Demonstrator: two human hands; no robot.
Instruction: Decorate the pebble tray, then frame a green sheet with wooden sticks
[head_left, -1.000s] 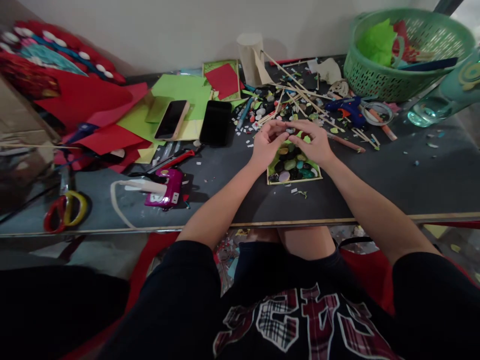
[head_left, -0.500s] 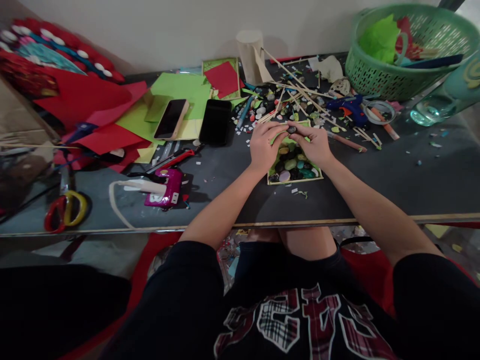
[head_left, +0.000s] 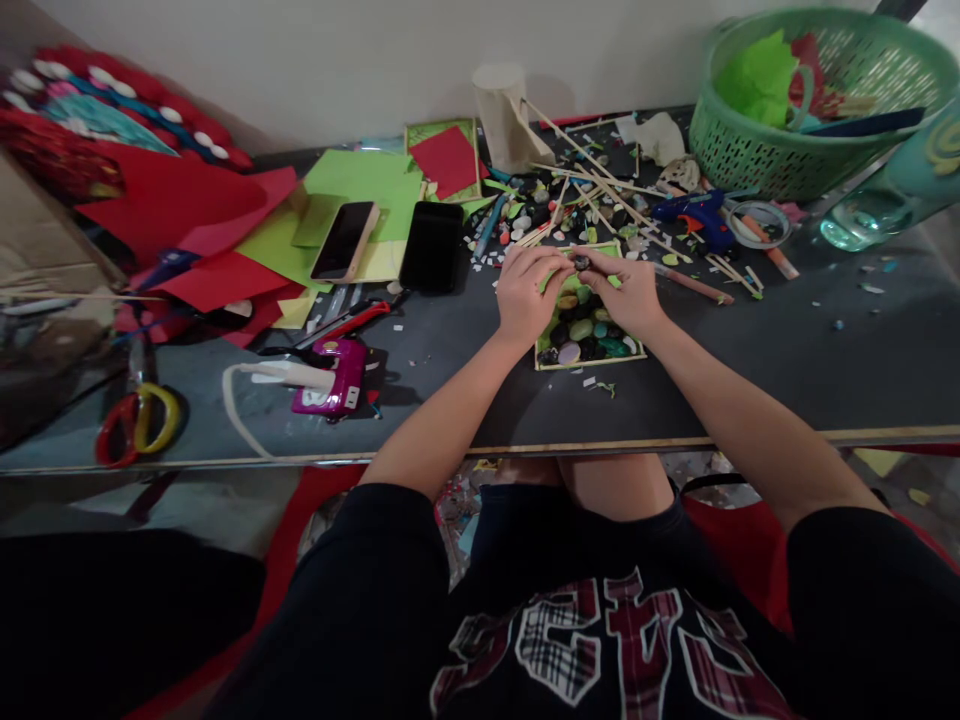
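Observation:
A small dark stone (head_left: 581,262) is pinched between the fingertips of my left hand (head_left: 529,290) and my right hand (head_left: 631,292). Both hands rest over the far part of a small green tray with a pale stick border (head_left: 592,365). Inside it, nearer to me, lie several smooth stones in black, green and amber, with a pale lilac stone (head_left: 569,352) by the front edge. My hands hide the tray's far corners in part.
Loose stones, sticks and paper scraps lie behind my hands, with a blue glue gun (head_left: 705,218) and a green basket (head_left: 795,150) to the right. Two phones (head_left: 432,246), coloured paper (head_left: 375,185), a purple power adapter (head_left: 341,378) and scissors (head_left: 139,425) are on the left.
The dark stone has turned or shifted slightly between my fingertips. My hands have barely moved, and the view has shifted a little.

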